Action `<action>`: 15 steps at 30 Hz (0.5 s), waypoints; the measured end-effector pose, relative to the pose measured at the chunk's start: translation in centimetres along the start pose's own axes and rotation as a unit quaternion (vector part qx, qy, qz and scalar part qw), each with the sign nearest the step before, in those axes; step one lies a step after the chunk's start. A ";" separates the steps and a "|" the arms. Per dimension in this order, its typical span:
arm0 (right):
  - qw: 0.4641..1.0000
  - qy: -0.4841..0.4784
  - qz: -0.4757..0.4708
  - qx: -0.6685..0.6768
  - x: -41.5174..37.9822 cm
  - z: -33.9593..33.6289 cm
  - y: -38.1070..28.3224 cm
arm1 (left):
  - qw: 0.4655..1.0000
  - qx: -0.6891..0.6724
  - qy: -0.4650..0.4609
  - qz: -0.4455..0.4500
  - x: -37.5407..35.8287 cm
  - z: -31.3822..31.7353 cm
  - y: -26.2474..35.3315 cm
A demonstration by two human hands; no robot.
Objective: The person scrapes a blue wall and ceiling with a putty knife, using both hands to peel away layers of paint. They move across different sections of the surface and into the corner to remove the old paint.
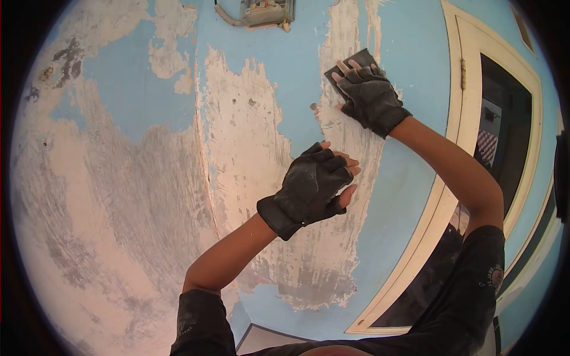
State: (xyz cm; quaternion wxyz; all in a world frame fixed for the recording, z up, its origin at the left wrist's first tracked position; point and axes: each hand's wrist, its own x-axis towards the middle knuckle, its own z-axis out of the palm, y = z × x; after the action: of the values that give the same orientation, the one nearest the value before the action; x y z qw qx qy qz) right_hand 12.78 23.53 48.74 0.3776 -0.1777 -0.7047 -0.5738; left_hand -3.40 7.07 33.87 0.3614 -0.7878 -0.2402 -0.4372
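Note:
My right hand [373, 98], in a black fingerless glove, presses a dark sheet of sandpaper [366, 56] flat against the wall [249, 113]. Its fingers lie spread over the sheet, covering much of it. Lower and to the left, my left hand [312, 187] wears a matching glove. It holds nothing that I can see, its fingers loosely bent and the thumb apart. Behind it is a scraped whitish patch; whether the hand touches the wall cannot be made out. Blue paint shows around the bare, rough patches.
A cream door frame [454, 107] with dark glass stands close on my right. High on the wall, an electrical box [267, 13] has a cable at its left. A vertical crack [205, 154] runs down the wall at left, beside a wide scraped grey area [148, 190].

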 end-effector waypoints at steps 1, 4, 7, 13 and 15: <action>0.999 -0.032 -0.003 -0.028 0.8 -0.7 0.9 | 1.000 0.001 0.004 0.010 0.6 0.1 0.5; 0.995 0.046 0.040 -0.077 3.2 -0.2 6.0 | 0.999 0.002 0.009 0.031 2.3 0.5 1.7; 0.991 0.021 0.113 -0.075 6.1 -0.4 10.3 | 0.999 0.008 0.010 0.046 3.3 0.7 2.8; 0.998 -0.029 0.026 -0.043 1.2 -1.3 4.0 | 0.999 0.010 0.002 0.040 2.4 0.0 4.1; 0.994 -0.102 -0.023 0.020 -2.2 -4.4 -0.7 | 1.000 0.014 -0.010 0.024 1.3 0.1 4.4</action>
State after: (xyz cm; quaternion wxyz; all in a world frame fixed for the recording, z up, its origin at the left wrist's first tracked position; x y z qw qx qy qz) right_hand 15.22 19.64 46.89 0.2940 -0.2120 -0.7545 -0.5471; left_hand 0.40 4.49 33.30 0.3802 -0.7926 -0.2314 -0.4169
